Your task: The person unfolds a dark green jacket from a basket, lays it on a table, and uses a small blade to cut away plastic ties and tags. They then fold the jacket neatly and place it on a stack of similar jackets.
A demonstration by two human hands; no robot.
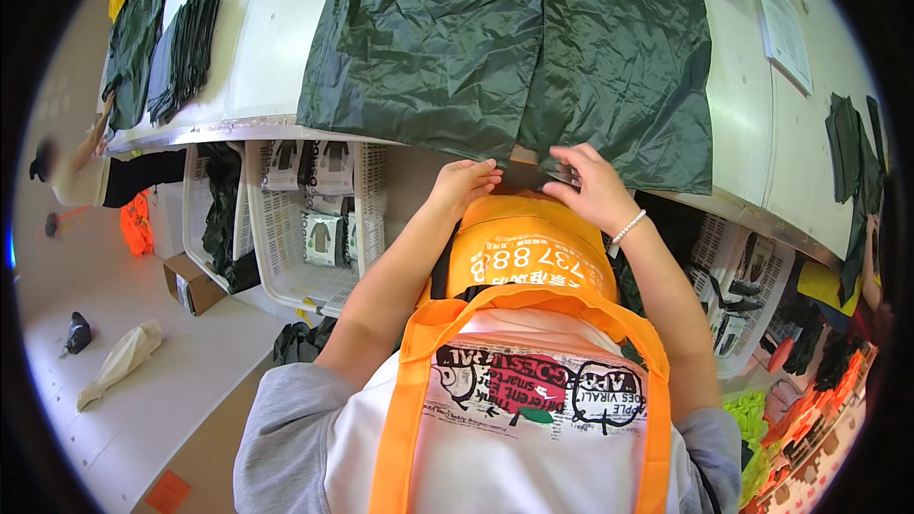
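A dark green, shiny, creased garment (428, 48) lies spread over the white worktable, its lower edge hanging over the front. A slit or seam runs down its middle. My left hand (462, 183) is closed in a pinch on the garment's hem just left of that slit. Right of the slit, my right hand (592, 188), with a beaded bracelet at the wrist, pinches the other hem corner between thumb and curled fingers. Directly below both hands is the orange apron (524, 252) I wear. Which kind of garment it is, the view does not show.
The worktable (286, 38) holds folded dark green pieces (184, 55) at left and a paper sheet (785, 38) at right. Beneath are white plastic baskets (271, 228) with packaged garments. A cardboard box (193, 284) stands left. A person (81, 171) works at far left.
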